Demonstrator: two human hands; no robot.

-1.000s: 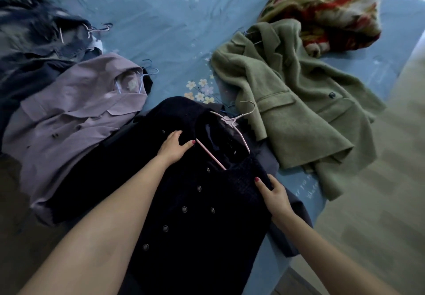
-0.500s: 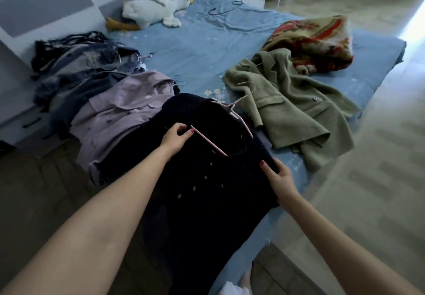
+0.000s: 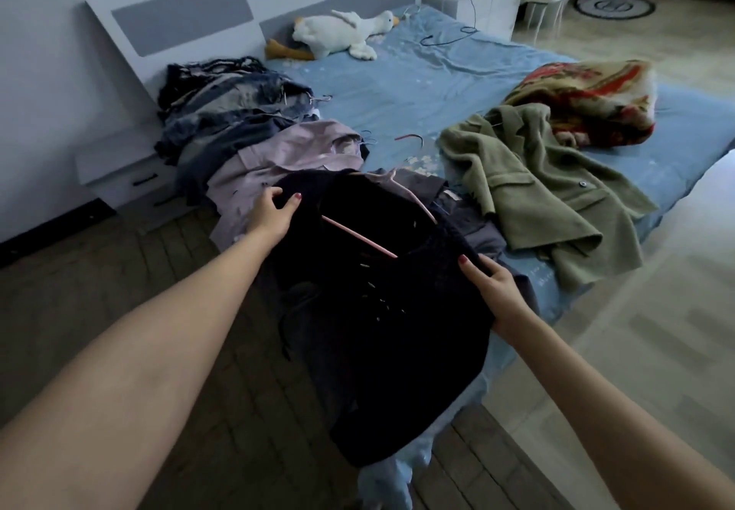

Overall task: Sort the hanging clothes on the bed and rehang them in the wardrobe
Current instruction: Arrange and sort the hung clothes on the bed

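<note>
A dark navy buttoned coat on a pink hanger is lifted off the bed's near corner and hangs down in front of me. My left hand grips its left shoulder. At the coat's right shoulder my right hand holds the fabric. A lilac jacket lies to the left on the blue bed. Behind it sits a pile of dark blue clothes on hangers. An olive green coat lies spread on the right. A grey garment shows under the navy coat.
A folded red and cream blanket lies at the bed's right side. A white plush goose rests by the headboard. A white nightstand stands left of the bed. Wooden floor surrounds the bed corner.
Both hands have raised the navy coat off the bed and drawn it toward me. The view has pulled back and tilted up, so more of the room shows.
</note>
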